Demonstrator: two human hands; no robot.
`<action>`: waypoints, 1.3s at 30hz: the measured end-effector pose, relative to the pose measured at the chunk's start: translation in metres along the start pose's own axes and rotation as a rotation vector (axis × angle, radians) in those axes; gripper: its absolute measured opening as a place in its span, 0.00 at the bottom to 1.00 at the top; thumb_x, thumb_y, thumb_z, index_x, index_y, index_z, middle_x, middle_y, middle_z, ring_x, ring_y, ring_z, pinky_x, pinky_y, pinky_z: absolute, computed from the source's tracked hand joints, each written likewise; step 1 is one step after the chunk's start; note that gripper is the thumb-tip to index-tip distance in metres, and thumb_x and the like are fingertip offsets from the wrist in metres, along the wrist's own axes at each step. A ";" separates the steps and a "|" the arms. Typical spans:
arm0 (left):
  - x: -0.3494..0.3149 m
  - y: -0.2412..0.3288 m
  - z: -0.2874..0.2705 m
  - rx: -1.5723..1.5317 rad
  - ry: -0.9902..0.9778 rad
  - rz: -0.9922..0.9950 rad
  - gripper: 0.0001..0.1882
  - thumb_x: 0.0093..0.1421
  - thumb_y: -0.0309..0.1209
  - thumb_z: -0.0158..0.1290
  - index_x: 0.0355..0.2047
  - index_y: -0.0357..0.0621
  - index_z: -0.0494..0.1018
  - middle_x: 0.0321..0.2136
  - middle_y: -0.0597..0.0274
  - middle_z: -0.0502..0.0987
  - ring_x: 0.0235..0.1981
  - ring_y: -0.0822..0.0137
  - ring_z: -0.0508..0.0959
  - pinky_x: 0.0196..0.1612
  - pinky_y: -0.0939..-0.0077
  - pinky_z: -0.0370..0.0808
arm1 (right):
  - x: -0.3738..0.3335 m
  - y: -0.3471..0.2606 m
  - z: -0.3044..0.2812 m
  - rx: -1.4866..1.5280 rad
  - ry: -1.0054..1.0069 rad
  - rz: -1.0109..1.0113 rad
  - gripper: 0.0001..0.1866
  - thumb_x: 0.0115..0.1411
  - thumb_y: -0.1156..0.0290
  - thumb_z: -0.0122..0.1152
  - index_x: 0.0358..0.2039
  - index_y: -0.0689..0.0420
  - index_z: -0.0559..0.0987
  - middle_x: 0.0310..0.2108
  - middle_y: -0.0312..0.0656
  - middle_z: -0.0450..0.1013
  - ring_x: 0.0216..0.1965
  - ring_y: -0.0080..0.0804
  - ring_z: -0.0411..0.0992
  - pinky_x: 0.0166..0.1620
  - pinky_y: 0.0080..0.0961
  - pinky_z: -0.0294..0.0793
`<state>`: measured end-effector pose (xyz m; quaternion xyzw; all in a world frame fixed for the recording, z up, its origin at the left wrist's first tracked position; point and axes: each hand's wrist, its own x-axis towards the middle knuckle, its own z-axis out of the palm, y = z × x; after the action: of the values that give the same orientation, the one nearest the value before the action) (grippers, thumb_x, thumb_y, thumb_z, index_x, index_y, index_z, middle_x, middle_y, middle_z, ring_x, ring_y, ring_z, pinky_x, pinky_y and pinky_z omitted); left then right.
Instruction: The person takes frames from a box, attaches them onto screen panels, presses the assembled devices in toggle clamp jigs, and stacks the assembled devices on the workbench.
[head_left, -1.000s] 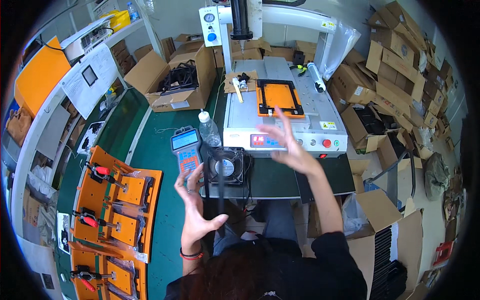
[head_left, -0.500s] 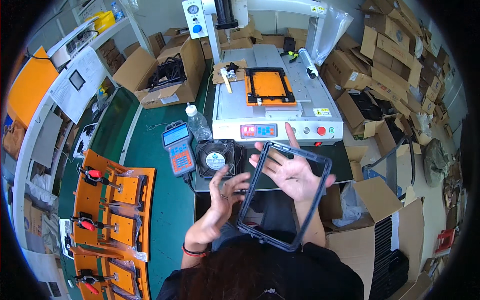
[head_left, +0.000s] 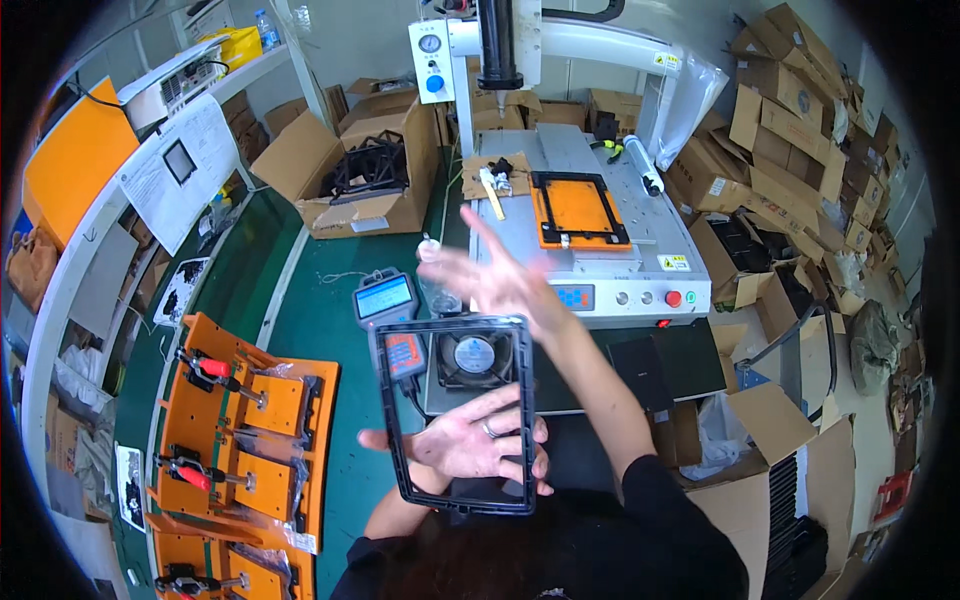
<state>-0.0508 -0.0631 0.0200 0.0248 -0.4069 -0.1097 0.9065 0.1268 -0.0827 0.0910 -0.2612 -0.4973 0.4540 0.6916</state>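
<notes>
A thin black rectangular frame is held up before my body. My left hand is behind it, spanning its opening. The thumb sticks out past the frame's left bar, and the fingertips pass behind the right bar. Above the frame, my right hand is raised with fingers spread, smeared by motion and holding nothing. Through the frame's opening a black cooling fan shows on the bench. A clear bottle with a white cap is partly hidden behind my right hand.
A benchtop machine carries an orange fixture with another black frame. Orange clamp jigs stand at left, near a handheld keypad device. A cardboard box holds black frames; more boxes crowd the right.
The black frame has passed from my right hand to my left and moved left. My right hand has come away, up and left. The whole view has shifted slightly.
</notes>
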 end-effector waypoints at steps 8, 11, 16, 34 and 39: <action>-0.050 0.059 0.027 0.272 0.208 0.108 0.61 0.49 0.63 0.54 0.66 0.50 0.26 0.58 0.44 0.52 0.52 0.38 0.62 0.52 0.28 0.59 | 0.102 0.066 -0.168 -1.882 0.877 0.444 0.34 0.54 0.57 0.61 0.55 0.65 0.62 0.51 0.60 0.65 0.53 0.53 0.66 0.53 0.54 0.64; -0.066 0.074 0.043 0.382 0.288 0.136 0.57 0.53 0.61 0.51 0.67 0.54 0.26 0.57 0.43 0.52 0.51 0.37 0.63 0.51 0.26 0.59 | 0.107 0.076 -0.218 -2.072 0.866 0.509 0.21 0.52 0.65 0.61 0.45 0.64 0.74 0.41 0.56 0.74 0.44 0.51 0.74 0.47 0.52 0.70; -0.077 0.085 0.055 0.518 0.310 0.213 0.56 0.53 0.60 0.51 0.66 0.58 0.24 0.57 0.42 0.52 0.51 0.35 0.63 0.50 0.25 0.59 | 0.117 0.049 -0.188 -2.074 0.715 0.351 0.11 0.56 0.69 0.52 0.30 0.62 0.79 0.31 0.55 0.77 0.34 0.51 0.77 0.36 0.45 0.77; -0.016 0.064 0.087 0.881 0.107 0.214 0.72 0.39 0.67 0.60 0.63 0.67 0.14 0.60 0.35 0.45 0.56 0.28 0.56 0.52 0.25 0.56 | 0.115 -0.013 -0.217 -1.603 1.076 -0.052 0.14 0.53 0.66 0.61 0.26 0.67 0.78 0.27 0.57 0.76 0.33 0.56 0.75 0.40 0.42 0.74; -0.014 0.062 0.086 0.874 0.125 0.183 0.72 0.38 0.68 0.60 0.63 0.65 0.13 0.61 0.34 0.45 0.56 0.28 0.56 0.53 0.26 0.55 | 0.114 0.008 -0.185 -1.850 0.895 0.127 0.11 0.54 0.70 0.55 0.30 0.66 0.78 0.30 0.60 0.75 0.33 0.57 0.75 0.38 0.47 0.76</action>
<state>-0.1131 0.0044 0.0755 0.3757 -0.3602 0.1548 0.8397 0.3055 0.0392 0.0679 -0.8626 -0.3342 -0.2099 0.3164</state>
